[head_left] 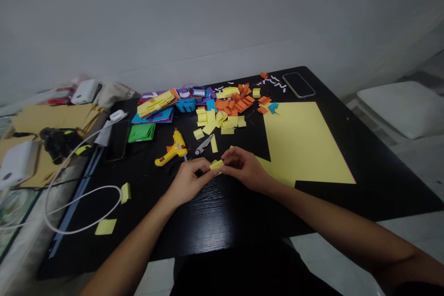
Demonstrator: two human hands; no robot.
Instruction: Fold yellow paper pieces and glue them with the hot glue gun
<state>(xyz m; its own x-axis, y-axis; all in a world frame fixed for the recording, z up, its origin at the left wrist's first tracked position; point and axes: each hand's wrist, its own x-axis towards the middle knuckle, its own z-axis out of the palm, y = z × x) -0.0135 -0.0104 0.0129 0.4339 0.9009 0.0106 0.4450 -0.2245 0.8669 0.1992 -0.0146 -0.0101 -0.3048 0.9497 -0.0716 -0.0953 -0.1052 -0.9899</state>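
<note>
Between my two hands is a small folded piece of yellow paper [217, 164], held over the black table. My left hand [192, 176] pinches its left side between thumb and fingers. At its right end, the thumb and curled fingers of my right hand [247, 169] close on the same piece. Just beyond my hands lie scissors [204, 145], their handles mostly hidden behind my left hand. A yellow glue gun [173, 149] rests to the left of them. Farther back spreads a pile of folded yellow paper pieces [222, 121].
A large yellow sheet [305, 143] covers the table's right side, with a phone [299, 85] behind it. Orange paper pieces [236, 104] and a green stack [142, 132] lie at the back. A white cable [83, 190] loops at left near two loose yellow pieces [106, 227].
</note>
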